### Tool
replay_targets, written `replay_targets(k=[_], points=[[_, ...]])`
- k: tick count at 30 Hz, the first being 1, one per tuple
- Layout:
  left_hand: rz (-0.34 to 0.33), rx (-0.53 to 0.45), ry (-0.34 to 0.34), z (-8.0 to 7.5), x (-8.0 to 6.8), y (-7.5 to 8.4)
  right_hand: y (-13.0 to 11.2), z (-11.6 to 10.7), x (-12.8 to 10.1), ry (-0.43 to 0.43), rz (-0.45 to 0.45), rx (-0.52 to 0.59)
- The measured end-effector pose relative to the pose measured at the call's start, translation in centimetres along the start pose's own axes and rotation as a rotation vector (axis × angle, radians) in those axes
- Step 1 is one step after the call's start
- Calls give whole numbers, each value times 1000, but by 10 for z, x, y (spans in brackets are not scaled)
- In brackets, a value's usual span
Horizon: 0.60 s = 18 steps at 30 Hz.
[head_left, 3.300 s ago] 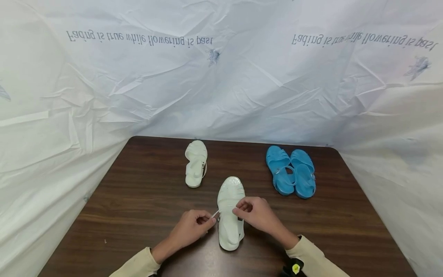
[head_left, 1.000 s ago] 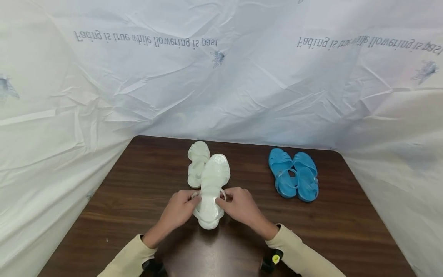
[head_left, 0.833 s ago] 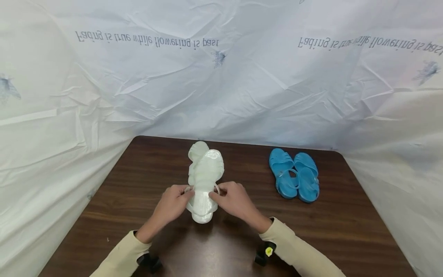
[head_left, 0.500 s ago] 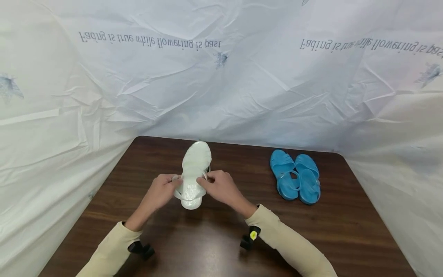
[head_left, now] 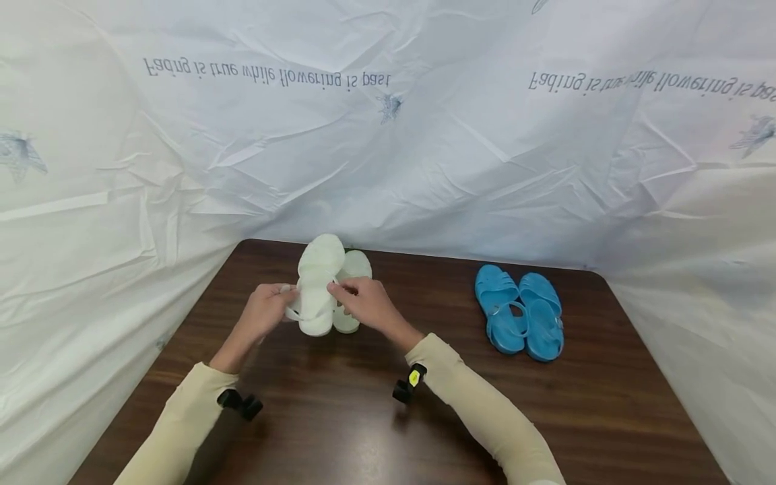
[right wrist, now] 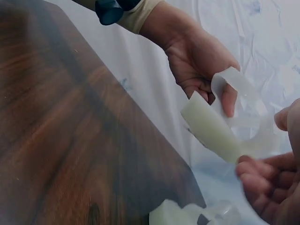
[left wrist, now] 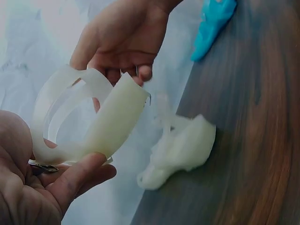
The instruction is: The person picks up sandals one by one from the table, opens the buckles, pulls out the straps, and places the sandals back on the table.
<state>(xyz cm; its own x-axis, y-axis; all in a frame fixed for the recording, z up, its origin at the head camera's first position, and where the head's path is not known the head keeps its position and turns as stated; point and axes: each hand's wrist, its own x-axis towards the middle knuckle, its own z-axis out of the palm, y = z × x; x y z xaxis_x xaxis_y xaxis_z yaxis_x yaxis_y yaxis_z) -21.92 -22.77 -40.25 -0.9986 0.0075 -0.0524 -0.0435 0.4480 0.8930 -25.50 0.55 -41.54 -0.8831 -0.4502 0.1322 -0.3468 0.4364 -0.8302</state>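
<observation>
Both hands hold a white jelly sandal (head_left: 315, 279) lifted above the far part of the brown table (head_left: 339, 417). My left hand (head_left: 286, 298) pinches its ankle strap on the left side, and my right hand (head_left: 335, 291) pinches it on the right. In the left wrist view the held sandal (left wrist: 101, 124) hangs heel-down between my left hand (left wrist: 61, 180) and right hand (left wrist: 126, 70). The right wrist view shows the same sandal (right wrist: 213, 129) between the two hands. A second white sandal (head_left: 353, 296) lies on the table just right of the held one, and shows as the second sandal (left wrist: 183, 150) below it.
A pair of blue jelly sandals (head_left: 521, 311) lies side by side at the far right of the table. Crumpled white printed sheeting (head_left: 388, 135) walls in the back and both sides. Small black devices sit on both wrists.
The hands lifted the white sandal from the near middle of the table and carried it away and to the left, to just beside the second white sandal.
</observation>
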Motion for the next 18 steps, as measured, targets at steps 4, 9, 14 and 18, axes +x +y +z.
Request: replay_targets(k=[4, 9, 14, 18], points=[[-12, 33, 20, -7, 10, -11, 8, -2, 6, 82, -23, -49], [-23, 67, 36, -12, 22, -27, 26, -3, 7, 159, -3, -81], [-30, 62, 22, -14, 34, -42, 43, -1, 7, 230, 55, -40], [-31, 72, 1, -14, 43, -54, 50, 0, 6, 280, 109, -7]])
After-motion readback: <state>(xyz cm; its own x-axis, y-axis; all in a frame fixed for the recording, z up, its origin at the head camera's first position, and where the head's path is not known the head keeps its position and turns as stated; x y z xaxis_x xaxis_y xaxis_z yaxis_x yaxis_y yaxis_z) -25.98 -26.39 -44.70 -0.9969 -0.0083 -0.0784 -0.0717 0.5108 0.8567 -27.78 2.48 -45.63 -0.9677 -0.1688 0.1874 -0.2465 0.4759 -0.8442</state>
